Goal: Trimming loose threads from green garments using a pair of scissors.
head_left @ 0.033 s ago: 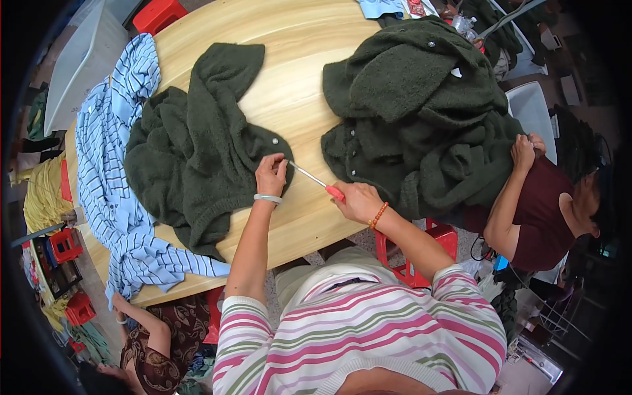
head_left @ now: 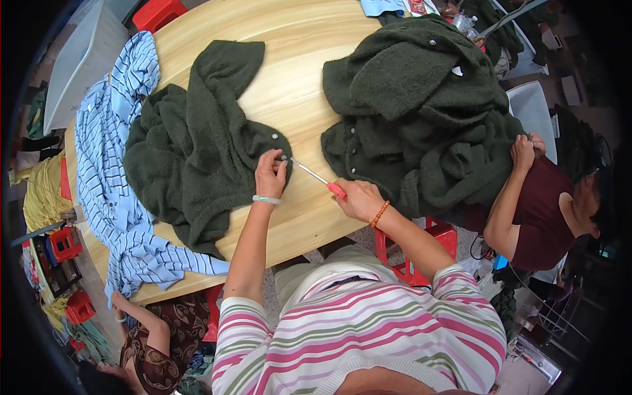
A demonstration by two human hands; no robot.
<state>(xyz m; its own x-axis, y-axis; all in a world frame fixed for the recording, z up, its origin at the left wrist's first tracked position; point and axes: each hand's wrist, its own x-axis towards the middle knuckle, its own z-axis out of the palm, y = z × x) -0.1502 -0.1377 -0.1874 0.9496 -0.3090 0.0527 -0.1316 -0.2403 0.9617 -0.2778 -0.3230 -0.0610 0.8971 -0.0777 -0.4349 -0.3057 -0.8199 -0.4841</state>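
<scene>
A dark green fuzzy cardigan (head_left: 197,145) with small pale buttons lies spread on the round wooden table (head_left: 296,85). My left hand (head_left: 270,174), a pale band on its wrist, pinches the cardigan's edge near a button. A thin metal tool with a red handle (head_left: 317,178) is gripped in my right hand (head_left: 355,197). Its tip points left and reaches the spot at my left fingertips. My right wrist has an orange bead bracelet.
A pile of dark green cardigans (head_left: 421,99) fills the table's right side, and a seated person in a maroon top (head_left: 540,204) has a hand on it. A blue striped shirt (head_left: 105,164) drapes the left edge. Another person (head_left: 151,342) sits lower left. Red stools (head_left: 408,257) stand below.
</scene>
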